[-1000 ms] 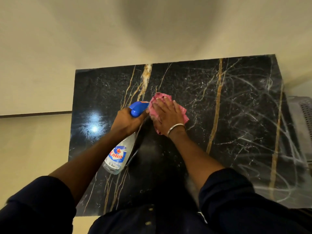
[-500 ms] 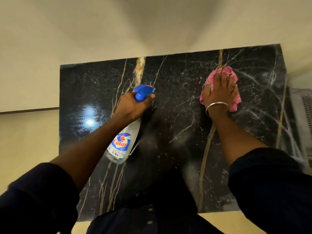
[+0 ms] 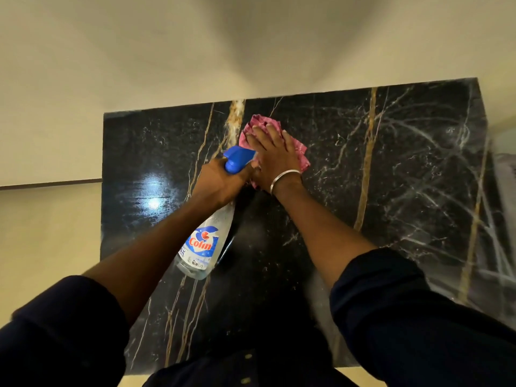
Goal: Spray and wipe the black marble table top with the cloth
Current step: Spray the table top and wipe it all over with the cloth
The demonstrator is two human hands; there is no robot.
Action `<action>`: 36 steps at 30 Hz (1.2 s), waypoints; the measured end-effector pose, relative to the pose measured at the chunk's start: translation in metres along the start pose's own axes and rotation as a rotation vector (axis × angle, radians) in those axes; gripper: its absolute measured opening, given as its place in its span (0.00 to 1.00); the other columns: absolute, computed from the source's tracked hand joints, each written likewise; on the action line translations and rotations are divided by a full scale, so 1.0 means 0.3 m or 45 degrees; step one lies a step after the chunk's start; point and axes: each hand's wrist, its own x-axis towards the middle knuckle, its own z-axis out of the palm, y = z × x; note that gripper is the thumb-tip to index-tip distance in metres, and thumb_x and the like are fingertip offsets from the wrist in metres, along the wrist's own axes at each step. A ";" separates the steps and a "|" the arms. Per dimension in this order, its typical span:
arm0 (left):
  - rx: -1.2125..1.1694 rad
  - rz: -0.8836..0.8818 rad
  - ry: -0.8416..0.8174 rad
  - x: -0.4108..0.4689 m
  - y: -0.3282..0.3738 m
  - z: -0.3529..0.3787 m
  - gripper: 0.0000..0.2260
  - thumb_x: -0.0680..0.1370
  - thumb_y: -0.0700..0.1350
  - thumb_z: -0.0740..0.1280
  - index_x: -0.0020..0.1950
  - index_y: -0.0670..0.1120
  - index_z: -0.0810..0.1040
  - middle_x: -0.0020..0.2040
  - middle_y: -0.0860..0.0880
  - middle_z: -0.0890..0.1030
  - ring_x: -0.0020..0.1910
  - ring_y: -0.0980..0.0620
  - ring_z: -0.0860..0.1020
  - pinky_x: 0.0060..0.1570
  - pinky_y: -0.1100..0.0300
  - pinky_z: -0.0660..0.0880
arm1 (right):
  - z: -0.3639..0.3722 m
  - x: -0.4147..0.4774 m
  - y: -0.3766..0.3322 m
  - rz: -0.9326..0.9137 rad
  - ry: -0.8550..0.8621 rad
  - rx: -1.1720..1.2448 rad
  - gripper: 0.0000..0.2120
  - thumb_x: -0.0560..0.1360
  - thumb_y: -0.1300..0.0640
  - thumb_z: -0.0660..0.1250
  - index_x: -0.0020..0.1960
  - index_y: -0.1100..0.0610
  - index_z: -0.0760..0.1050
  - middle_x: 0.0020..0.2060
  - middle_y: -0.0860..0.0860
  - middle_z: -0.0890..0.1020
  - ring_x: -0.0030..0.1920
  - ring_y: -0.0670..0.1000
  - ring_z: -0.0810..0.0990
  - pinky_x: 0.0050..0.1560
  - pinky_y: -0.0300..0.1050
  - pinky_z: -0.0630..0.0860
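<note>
Right hand [image 3: 275,160] pressed flat on pink cloth [image 3: 297,152], wiping black marble counter [image 3: 405,191]. Left hand [image 3: 220,182], touching the right, clamped around spray bottle [image 3: 205,241]. Best wiped with overlapping strokes, firm even pressure, reaching every edge.
</note>
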 end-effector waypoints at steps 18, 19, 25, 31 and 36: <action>-0.012 0.112 -0.032 0.055 0.004 -0.025 0.19 0.75 0.62 0.66 0.55 0.48 0.76 0.40 0.47 0.81 0.37 0.53 0.80 0.38 0.62 0.76 | -0.069 -0.021 0.554 0.906 0.335 0.152 0.30 0.80 0.45 0.51 0.79 0.53 0.56 0.79 0.53 0.57 0.79 0.61 0.52 0.76 0.63 0.49; -0.005 0.113 -0.035 0.052 0.006 -0.025 0.19 0.75 0.62 0.66 0.55 0.48 0.76 0.40 0.47 0.81 0.37 0.53 0.80 0.39 0.61 0.77 | -0.065 -0.012 0.514 0.863 0.308 0.143 0.30 0.80 0.45 0.51 0.80 0.53 0.55 0.79 0.53 0.56 0.79 0.61 0.51 0.77 0.63 0.49; -0.035 0.113 0.033 -0.014 0.033 -0.034 0.18 0.75 0.61 0.67 0.53 0.48 0.77 0.38 0.49 0.80 0.34 0.54 0.78 0.37 0.63 0.76 | -0.012 0.006 0.169 0.361 0.184 0.046 0.32 0.80 0.39 0.46 0.80 0.52 0.53 0.79 0.53 0.56 0.79 0.60 0.49 0.77 0.62 0.49; -0.045 0.118 0.096 -0.137 0.069 -0.049 0.16 0.75 0.59 0.68 0.53 0.48 0.77 0.36 0.51 0.79 0.32 0.58 0.76 0.33 0.70 0.71 | 0.062 -0.155 -0.018 -0.056 0.189 0.139 0.26 0.82 0.44 0.50 0.78 0.49 0.58 0.78 0.48 0.62 0.79 0.54 0.53 0.77 0.56 0.48; 0.000 0.147 0.144 -0.247 0.049 -0.061 0.13 0.74 0.55 0.72 0.48 0.45 0.78 0.35 0.48 0.80 0.32 0.57 0.77 0.33 0.68 0.71 | -0.048 -0.344 0.039 0.304 0.105 1.926 0.19 0.84 0.50 0.56 0.71 0.56 0.72 0.52 0.43 0.83 0.38 0.44 0.81 0.42 0.36 0.79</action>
